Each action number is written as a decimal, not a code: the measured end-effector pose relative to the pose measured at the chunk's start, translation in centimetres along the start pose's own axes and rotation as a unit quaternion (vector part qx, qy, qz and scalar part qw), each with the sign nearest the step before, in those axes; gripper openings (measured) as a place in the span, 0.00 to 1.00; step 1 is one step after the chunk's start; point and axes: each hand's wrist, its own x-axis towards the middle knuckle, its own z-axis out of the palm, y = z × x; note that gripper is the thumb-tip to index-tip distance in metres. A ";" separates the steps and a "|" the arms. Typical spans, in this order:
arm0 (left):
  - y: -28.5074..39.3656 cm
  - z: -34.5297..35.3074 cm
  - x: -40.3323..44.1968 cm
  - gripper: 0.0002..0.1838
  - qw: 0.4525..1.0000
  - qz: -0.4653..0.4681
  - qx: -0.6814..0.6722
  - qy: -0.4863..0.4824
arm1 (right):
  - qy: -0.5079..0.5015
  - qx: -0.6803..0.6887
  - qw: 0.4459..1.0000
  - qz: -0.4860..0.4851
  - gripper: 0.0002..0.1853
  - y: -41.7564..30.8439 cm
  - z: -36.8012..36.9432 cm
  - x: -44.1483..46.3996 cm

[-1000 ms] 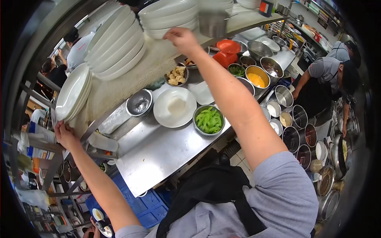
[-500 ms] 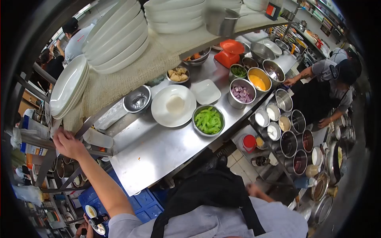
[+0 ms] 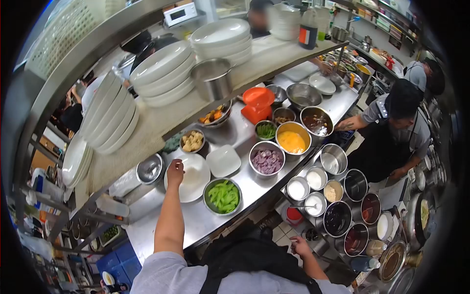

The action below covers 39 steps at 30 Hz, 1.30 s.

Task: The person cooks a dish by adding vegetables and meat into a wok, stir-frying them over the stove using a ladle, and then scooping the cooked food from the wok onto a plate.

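My left hand (image 3: 175, 172) is over the left edge of a white plate (image 3: 199, 192) with a pale round mound (image 3: 189, 177) on it. Its fingers are curled together, and whatever they may hold is hidden or too small to name. Low by my right side, my right hand (image 3: 299, 246) hangs with its fingers loosely apart and nothing in them. Around the plate are a steel bowl of sliced green peppers (image 3: 223, 197), a square white dish (image 3: 223, 161), a small bowl of pale chunks (image 3: 192, 141) and a steel bowl (image 3: 150, 169).
Overhead, a shelf (image 3: 152, 128) bears stacked white plates (image 3: 164, 73) and a steel pot (image 3: 211, 78). Chopped red onion (image 3: 267, 161), beaten egg (image 3: 293, 142) and a red scale (image 3: 258, 104) stand farther right. A co-worker (image 3: 399, 122) stands beyond several sauce pots (image 3: 338, 218).
My left hand has moved right from the shelf's left post to above the white plate. My view has shifted, and my right hand now shows more fully.
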 end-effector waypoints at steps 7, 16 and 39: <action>-6.4 4.9 15.9 0.15 0.986 -0.017 0.166 0.019 | 0.120 0.098 0.986 0.062 0.14 4.5 -1.7 -2.5; -12.1 7.1 22.2 0.12 0.944 0.210 0.254 -0.011 | 0.173 0.233 0.909 0.298 0.07 23.1 8.1 -19.6; -0.4 12.5 9.9 0.16 0.974 0.011 -0.099 -0.202 | 0.510 0.121 0.841 0.135 0.12 23.0 17.9 -38.2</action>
